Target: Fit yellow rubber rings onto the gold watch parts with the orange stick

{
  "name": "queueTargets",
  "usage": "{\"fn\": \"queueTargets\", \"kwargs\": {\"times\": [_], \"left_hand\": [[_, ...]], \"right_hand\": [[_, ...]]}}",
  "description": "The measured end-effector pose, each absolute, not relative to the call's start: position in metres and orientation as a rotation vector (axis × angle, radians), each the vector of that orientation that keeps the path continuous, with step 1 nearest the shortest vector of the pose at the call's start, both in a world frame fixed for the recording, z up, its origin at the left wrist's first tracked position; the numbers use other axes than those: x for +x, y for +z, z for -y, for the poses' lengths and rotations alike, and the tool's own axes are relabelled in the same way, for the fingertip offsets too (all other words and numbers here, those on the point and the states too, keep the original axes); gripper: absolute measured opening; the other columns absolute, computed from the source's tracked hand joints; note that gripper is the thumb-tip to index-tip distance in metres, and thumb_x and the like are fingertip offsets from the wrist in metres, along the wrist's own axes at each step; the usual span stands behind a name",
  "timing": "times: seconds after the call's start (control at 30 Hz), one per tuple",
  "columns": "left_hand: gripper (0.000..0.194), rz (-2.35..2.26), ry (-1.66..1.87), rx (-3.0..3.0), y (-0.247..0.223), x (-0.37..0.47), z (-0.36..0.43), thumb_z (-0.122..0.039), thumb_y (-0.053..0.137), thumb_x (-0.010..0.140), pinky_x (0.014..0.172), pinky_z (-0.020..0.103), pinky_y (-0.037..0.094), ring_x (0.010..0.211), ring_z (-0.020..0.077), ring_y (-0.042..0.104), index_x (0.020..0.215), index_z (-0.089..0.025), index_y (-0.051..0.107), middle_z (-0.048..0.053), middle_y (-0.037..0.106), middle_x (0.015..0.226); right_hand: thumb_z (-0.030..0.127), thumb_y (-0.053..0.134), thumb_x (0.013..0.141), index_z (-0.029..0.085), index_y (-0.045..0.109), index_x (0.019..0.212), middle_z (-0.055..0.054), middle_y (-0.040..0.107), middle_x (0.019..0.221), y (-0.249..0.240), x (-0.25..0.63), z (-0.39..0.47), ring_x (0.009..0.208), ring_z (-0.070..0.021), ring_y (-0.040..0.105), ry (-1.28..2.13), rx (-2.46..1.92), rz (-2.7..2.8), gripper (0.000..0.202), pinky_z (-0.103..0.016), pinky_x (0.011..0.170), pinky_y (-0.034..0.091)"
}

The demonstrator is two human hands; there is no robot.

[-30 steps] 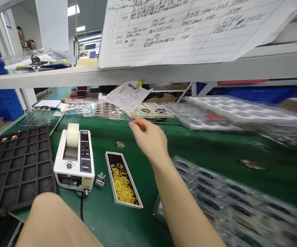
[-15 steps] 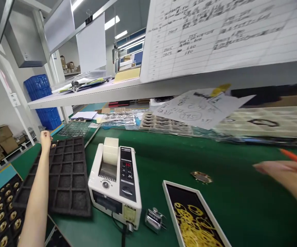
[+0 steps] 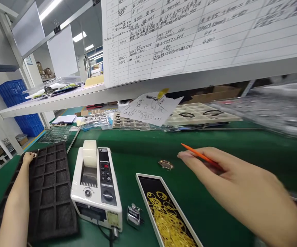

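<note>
At the far left of the bench, your left hand rests on the far left corner of the black foam tray, fingers curled over a small brass part at that corner; how tightly the fingers close on it cannot be told. The foam tray lies flat along the left edge of the bench, its square pockets dark. Just beside the tray's right edge stands the white tape dispenser, with a roll of pale tape upright on top and a black control panel with a red readout on its right half. At the dispenser's near right corner sits a small metal tally counter. Right of the counter, a long narrow tray with a white rim and black floor runs toward the near edge of the bench and holds a heap of yellow rings. Beyond the far end of that tray, a single round brass part lies alone on the green bench mat. Your right hand is over the right half of the bench, fingers extended and loosely closed on an orange pencil, whose tip points left toward the brass part, near it but apart. Along the far edge of the bench lie part trays and a handwritten paper slip.
</note>
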State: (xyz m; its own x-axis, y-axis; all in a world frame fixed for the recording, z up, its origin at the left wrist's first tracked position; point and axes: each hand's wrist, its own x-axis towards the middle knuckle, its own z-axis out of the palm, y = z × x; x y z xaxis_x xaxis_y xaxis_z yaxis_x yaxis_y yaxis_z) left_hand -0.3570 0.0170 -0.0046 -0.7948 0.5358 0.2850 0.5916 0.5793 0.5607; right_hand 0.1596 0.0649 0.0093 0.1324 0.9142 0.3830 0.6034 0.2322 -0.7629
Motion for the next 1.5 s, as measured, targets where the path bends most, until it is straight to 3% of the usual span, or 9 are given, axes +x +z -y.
{"fn": "queueTargets", "kwargs": {"times": [0.1, 0.27, 0.4, 0.47, 0.57, 0.7, 0.87, 1.13, 1.5], "left_hand": [[0.035, 2.678, -1.356, -0.948, 0.008, -0.342, -0.014, -0.035, 0.061, 0.09, 0.086, 0.045, 0.054, 0.104, 0.0267, 0.062, 0.119, -0.015, 0.059, 0.008, 0.06, 0.12], [0.033, 2.398, -1.957, -1.229, 0.024, -0.264, 0.0, -0.032, 0.052, 0.095, 0.088, 0.039, 0.056, 0.1, 0.0216, 0.067, 0.121, -0.012, 0.057, 0.013, 0.066, 0.116], [0.045, 2.149, -2.3, -1.576, 0.027, -0.162, 0.032, -0.038, 0.065, 0.085, 0.082, 0.033, 0.059, 0.097, 0.0238, 0.072, 0.125, -0.019, 0.058, 0.009, 0.072, 0.11], [0.043, 1.931, -2.671, -1.743, 0.028, -0.112, 0.047, -0.038, 0.075, 0.075, 0.076, 0.032, 0.061, 0.092, 0.0272, 0.073, 0.112, -0.017, 0.066, 0.011, 0.075, 0.103], [0.035, 1.745, -2.945, -1.92, 0.027, -0.056, 0.056, -0.037, 0.076, 0.076, 0.073, 0.03, 0.061, 0.092, 0.0284, 0.073, 0.105, -0.018, 0.07, 0.01, 0.076, 0.098], [0.033, 1.557, -3.086, -2.064, 0.025, -0.016, 0.047, -0.036, 0.073, 0.08, 0.08, 0.035, 0.061, 0.1, 0.0311, 0.071, 0.109, -0.021, 0.071, 0.009, 0.075, 0.104], [0.03, 1.427, -3.112, -2.197, 0.026, 0.007, 0.037, -0.034, 0.07, 0.083, 0.086, 0.038, 0.06, 0.107, 0.0306, 0.068, 0.111, -0.024, 0.071, 0.008, 0.074, 0.109], [0.033, 1.457, -3.236, -2.259, 0.027, 0.012, 0.028, -0.031, 0.072, 0.08, 0.086, 0.038, 0.059, 0.107, 0.0313, 0.068, 0.113, -0.022, 0.07, 0.009, 0.075, 0.107], [0.037, 1.551, -3.341, -2.127, 0.021, 0.007, 0.014, -0.028, 0.075, 0.077, 0.087, 0.038, 0.057, 0.106, 0.0316, 0.068, 0.112, -0.018, 0.069, 0.012, 0.075, 0.105]], "right_hand": [[0.093, 0.04, 0.053, 0.027, 0.057, 0.05, -0.006, 0.053, 0.051, 0.013, 0.157, -0.058, 0.041, -0.0195, 0.043, 0.633, -1.265, 1.62, 0.068, -0.035, 0.04, 0.037], [0.074, 0.048, 0.078, 0.024, 0.061, 0.049, -0.01, 0.062, 0.068, 0.008, 0.148, -0.038, 0.065, -0.0248, 0.062, 1.141, -0.678, 1.628, 0.059, -0.035, 0.053, 0.054], [0.064, 0.036, 0.092, 0.024, 0.07, 0.074, -0.001, 0.048, 0.053, 0.0, 0.144, -0.012, 0.046, -0.0163, 0.054, 1.358, -0.523, 1.634, 0.056, -0.031, 0.05, 0.055], [0.061, 0.034, 0.095, 0.023, 0.073, 0.088, -0.001, 0.052, 0.054, 0.0, 0.146, 0.0, 0.046, -0.015, 0.055, 1.384, -0.438, 1.637, 0.054, -0.029, 0.05, 0.056], [0.052, 0.047, 0.094, 0.025, 0.074, 0.091, -0.005, 0.066, 0.07, 0.007, 0.15, 0.015, 0.06, -0.0169, 0.064, 1.189, -0.346, 1.605, 0.039, -0.027, 0.053, 0.058], [0.038, 0.053, 0.094, 0.026, 0.074, 0.087, -0.004, 0.069, 0.078, 0.014, 0.158, 0.02, 0.07, -0.0169, 0.066, 0.913, -0.4, 1.573, 0.025, -0.026, 0.063, 0.059], [0.032, 0.052, 0.095, 0.025, 0.074, 0.094, -0.004, 0.071, 0.083, 0.011, 0.168, 0.01, 0.074, -0.0161, 0.068, 0.861, -0.39, 1.568, 0.023, -0.026, 0.067, 0.06], [0.03, 0.05, 0.096, 0.023, 0.073, 0.1, -0.008, 0.073, 0.09, 0.011, 0.186, -0.019, 0.083, -0.0184, 0.068, 0.622, -0.171, 1.873, 0.024, -0.03, 0.069, 0.058], [0.013, 0.047, 0.096, 0.023, 0.069, 0.109, -0.008, 0.071, 0.097, 0.015, 0.192, -0.023, 0.09, -0.0163, 0.065, 0.355, -0.072, 2.129, 0.028, -0.028, 0.076, 0.056]]}}
